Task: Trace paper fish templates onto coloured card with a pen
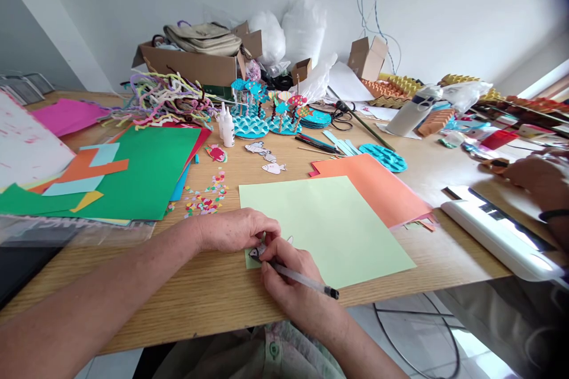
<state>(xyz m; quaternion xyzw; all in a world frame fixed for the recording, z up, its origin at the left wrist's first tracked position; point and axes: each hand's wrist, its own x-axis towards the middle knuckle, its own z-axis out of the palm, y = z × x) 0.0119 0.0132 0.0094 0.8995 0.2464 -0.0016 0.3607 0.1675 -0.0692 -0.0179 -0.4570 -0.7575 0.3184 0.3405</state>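
My right hand (291, 272) grips a clear pen with a black cap end (309, 280), its tip at a small white paper fish (256, 250). The fish lies on the left corner of a pale green sheet (329, 225), partly hidden by my fingers. With its fingers curled down, my left hand (237, 228) holds the fish against the sheet. Further back lie a plain white paper fish (273, 168), some fish with drawn lines (260, 150) and a red fish (217, 153).
Left of me are green paper (146, 172) and coloured strips; paper confetti (207, 198) is scattered nearby. Behind stand glue bottles (228, 129) and blue fish decorations (284, 112). Orange paper (373, 186) and a white paper trimmer (498, 237) lie rightward, near another person's hand (533, 174).
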